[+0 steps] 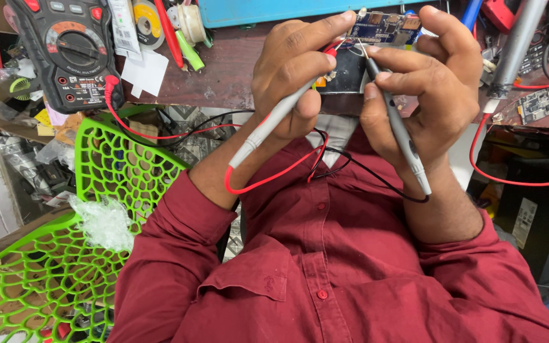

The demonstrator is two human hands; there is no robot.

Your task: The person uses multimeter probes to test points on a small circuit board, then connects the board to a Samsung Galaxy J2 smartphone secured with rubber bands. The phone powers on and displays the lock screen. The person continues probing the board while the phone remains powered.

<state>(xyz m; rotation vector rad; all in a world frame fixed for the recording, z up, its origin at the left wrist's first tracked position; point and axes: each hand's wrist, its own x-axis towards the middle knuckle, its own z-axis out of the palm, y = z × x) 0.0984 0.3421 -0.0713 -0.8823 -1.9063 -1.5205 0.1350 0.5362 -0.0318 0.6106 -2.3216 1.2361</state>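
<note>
My left hand (293,76) grips a grey probe with a red lead (268,126), its tip pointing toward a small blue circuit board (384,28) at the desk's edge. My right hand (424,82) holds a second grey probe with a black lead (400,130), its tip close to the same board. The index finger of each hand reaches to the board. A red wire (258,181) and a black wire (376,178) loop down over my dark red shirt. A black and red multimeter (71,51) lies on the desk at the left, with the red wire plugged into it.
A green lattice plastic chair (109,171) stands at the left with crumpled clear wrap (103,222) on it. The brown desk (223,76) carries tape rolls (147,22), pens, white paper (144,70) and another circuit board (544,101) at the right. Red cable (509,181) hangs at the right.
</note>
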